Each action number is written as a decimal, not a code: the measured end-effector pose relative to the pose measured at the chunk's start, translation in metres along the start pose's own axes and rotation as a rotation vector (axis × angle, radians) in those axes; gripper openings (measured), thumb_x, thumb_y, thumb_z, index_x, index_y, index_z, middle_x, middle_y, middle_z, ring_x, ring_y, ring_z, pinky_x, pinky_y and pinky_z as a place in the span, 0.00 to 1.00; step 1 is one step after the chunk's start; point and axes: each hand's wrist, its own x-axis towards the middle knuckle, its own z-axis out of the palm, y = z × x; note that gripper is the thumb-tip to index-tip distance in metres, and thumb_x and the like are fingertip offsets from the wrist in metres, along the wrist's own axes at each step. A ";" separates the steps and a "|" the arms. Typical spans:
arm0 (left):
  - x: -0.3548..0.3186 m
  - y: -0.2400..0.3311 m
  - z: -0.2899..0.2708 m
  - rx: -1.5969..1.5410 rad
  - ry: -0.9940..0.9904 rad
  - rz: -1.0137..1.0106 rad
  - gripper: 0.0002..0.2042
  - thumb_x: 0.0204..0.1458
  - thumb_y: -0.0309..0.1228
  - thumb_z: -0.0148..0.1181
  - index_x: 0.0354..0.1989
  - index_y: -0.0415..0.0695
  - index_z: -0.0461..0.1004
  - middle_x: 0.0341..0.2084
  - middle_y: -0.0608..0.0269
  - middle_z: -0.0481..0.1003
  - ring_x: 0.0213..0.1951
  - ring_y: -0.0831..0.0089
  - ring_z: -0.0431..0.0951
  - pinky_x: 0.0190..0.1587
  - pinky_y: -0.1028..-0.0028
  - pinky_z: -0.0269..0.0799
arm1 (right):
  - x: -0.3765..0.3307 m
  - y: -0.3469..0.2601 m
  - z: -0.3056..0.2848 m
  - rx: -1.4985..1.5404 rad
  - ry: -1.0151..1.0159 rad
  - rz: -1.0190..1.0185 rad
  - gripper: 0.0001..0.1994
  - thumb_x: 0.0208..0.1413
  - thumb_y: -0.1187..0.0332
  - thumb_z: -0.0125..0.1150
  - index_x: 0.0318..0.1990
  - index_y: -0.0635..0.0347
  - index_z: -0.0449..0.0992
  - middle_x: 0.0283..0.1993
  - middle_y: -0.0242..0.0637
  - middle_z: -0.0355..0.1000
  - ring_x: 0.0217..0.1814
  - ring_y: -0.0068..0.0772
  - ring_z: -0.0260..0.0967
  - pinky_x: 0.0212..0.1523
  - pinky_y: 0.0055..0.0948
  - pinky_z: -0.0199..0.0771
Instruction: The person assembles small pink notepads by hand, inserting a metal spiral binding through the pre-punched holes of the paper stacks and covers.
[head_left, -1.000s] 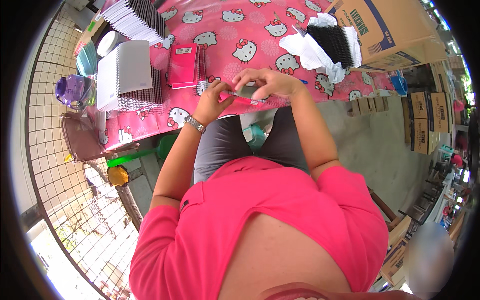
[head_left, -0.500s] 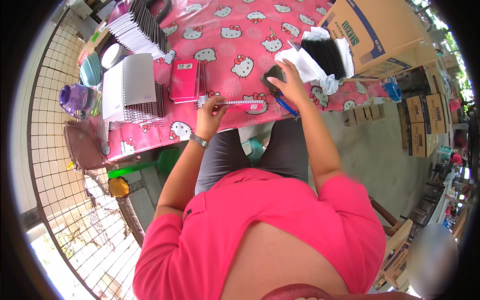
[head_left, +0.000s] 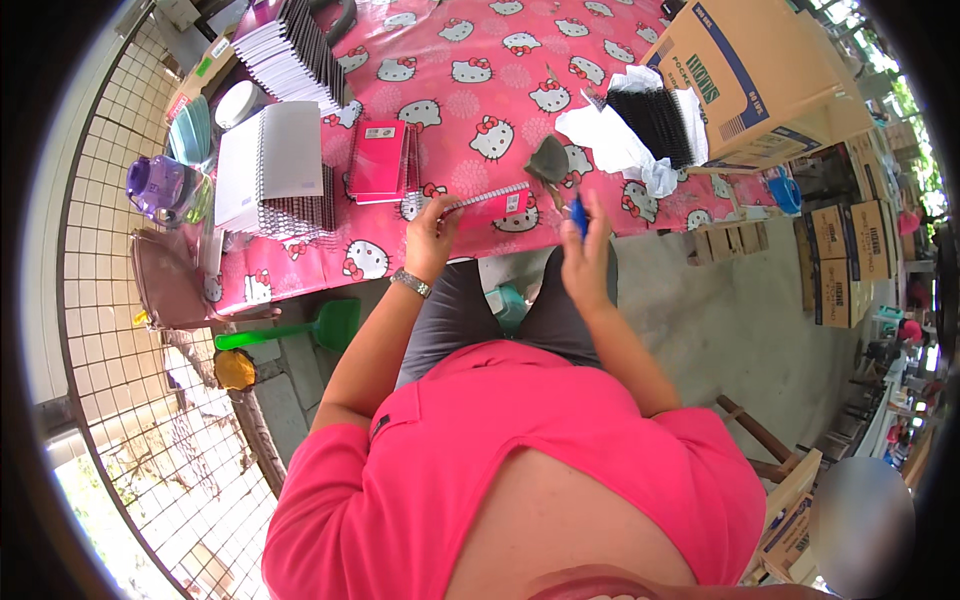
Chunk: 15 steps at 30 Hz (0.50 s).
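Note:
A pink spiral notebook (head_left: 495, 205) lies at the table's near edge, its wire coil on the far side. My left hand (head_left: 432, 240), with a watch on its wrist, is closed on the notebook's left end. To the right of it, my right hand (head_left: 588, 255) is closed round a blue-handled tool (head_left: 579, 214), slightly blurred, whose working end I cannot make out. Just beyond the tool sits a dark grey-green lump (head_left: 547, 160), of a kind I cannot tell. Farther left lies a small stack of pink spiral notebooks (head_left: 376, 165).
White spiral notebooks (head_left: 290, 155) are stacked at the left, beside a purple bottle (head_left: 152, 187). Black spiral coils (head_left: 648, 125) lie on white paper at the right, next to a large cardboard box (head_left: 760, 75). Below the table is a green dustpan (head_left: 335, 325).
My right hand has left the dark lump, come nearer to me and picked up the blue-handled tool. The notebook in my left hand now tilts up toward its right end.

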 end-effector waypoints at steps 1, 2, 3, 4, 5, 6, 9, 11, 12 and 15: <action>0.000 -0.006 0.000 0.014 -0.030 -0.057 0.13 0.54 0.30 0.66 0.46 0.44 0.75 0.30 0.57 0.77 0.27 0.68 0.76 0.31 0.72 0.74 | 0.001 -0.019 0.004 -0.004 -0.070 -0.092 0.30 0.56 0.61 0.64 0.64 0.60 0.63 0.52 0.50 0.67 0.58 0.52 0.63 0.60 0.45 0.61; -0.002 -0.010 0.000 0.027 -0.063 -0.113 0.13 0.53 0.30 0.66 0.46 0.44 0.75 0.31 0.57 0.78 0.27 0.68 0.76 0.31 0.71 0.74 | -0.002 -0.031 0.008 -0.010 -0.137 -0.182 0.31 0.54 0.61 0.66 0.64 0.60 0.63 0.51 0.49 0.67 0.57 0.52 0.64 0.59 0.45 0.62; 0.001 -0.010 0.002 0.011 -0.027 -0.087 0.10 0.54 0.30 0.66 0.43 0.43 0.76 0.30 0.57 0.78 0.26 0.69 0.75 0.31 0.71 0.74 | -0.005 -0.035 0.015 0.017 -0.211 -0.179 0.32 0.53 0.61 0.67 0.64 0.60 0.64 0.51 0.49 0.67 0.56 0.51 0.64 0.58 0.44 0.63; -0.001 -0.008 0.004 -0.002 0.007 -0.058 0.09 0.54 0.30 0.65 0.42 0.43 0.77 0.30 0.57 0.78 0.26 0.69 0.76 0.31 0.71 0.74 | -0.009 -0.038 0.020 0.045 -0.286 -0.176 0.33 0.51 0.62 0.69 0.63 0.61 0.64 0.50 0.49 0.67 0.55 0.51 0.65 0.57 0.43 0.65; 0.000 0.009 0.006 -0.015 0.041 -0.029 0.09 0.55 0.30 0.65 0.41 0.42 0.77 0.29 0.58 0.78 0.26 0.69 0.76 0.31 0.72 0.74 | -0.011 -0.039 0.025 0.073 -0.360 -0.171 0.33 0.50 0.62 0.70 0.63 0.61 0.64 0.50 0.49 0.68 0.54 0.50 0.66 0.56 0.43 0.66; 0.001 0.019 0.007 -0.029 0.074 0.000 0.09 0.55 0.30 0.65 0.41 0.41 0.77 0.28 0.58 0.78 0.26 0.69 0.77 0.31 0.72 0.74 | -0.012 -0.039 0.028 0.044 -0.359 -0.180 0.33 0.49 0.63 0.71 0.62 0.61 0.65 0.50 0.48 0.68 0.54 0.49 0.67 0.55 0.42 0.67; 0.002 0.003 0.007 -0.091 0.052 0.055 0.09 0.54 0.28 0.65 0.42 0.40 0.77 0.30 0.58 0.79 0.28 0.70 0.79 0.31 0.72 0.75 | -0.014 -0.045 0.038 -0.008 -0.340 -0.258 0.33 0.46 0.65 0.72 0.61 0.61 0.67 0.50 0.46 0.68 0.53 0.48 0.68 0.52 0.41 0.70; 0.001 -0.004 0.002 -0.053 -0.049 -0.042 0.10 0.56 0.22 0.61 0.45 0.38 0.75 0.33 0.57 0.79 0.32 0.74 0.81 0.34 0.75 0.77 | -0.012 -0.048 0.041 -0.065 -0.362 -0.260 0.32 0.46 0.65 0.72 0.60 0.60 0.68 0.49 0.45 0.68 0.51 0.47 0.68 0.51 0.40 0.70; 0.001 -0.006 0.001 -0.037 -0.102 -0.091 0.10 0.56 0.20 0.59 0.47 0.36 0.74 0.34 0.57 0.80 0.34 0.75 0.82 0.36 0.76 0.78 | -0.011 -0.049 0.041 -0.097 -0.372 -0.259 0.32 0.46 0.65 0.72 0.60 0.60 0.68 0.48 0.44 0.68 0.51 0.47 0.68 0.50 0.40 0.70; 0.000 -0.010 0.003 -0.102 -0.034 -0.053 0.09 0.57 0.18 0.57 0.45 0.36 0.75 0.33 0.58 0.81 0.34 0.76 0.82 0.37 0.76 0.78 | -0.010 -0.053 0.044 -0.167 -0.362 -0.305 0.30 0.45 0.64 0.72 0.58 0.59 0.70 0.47 0.43 0.68 0.48 0.46 0.68 0.48 0.40 0.70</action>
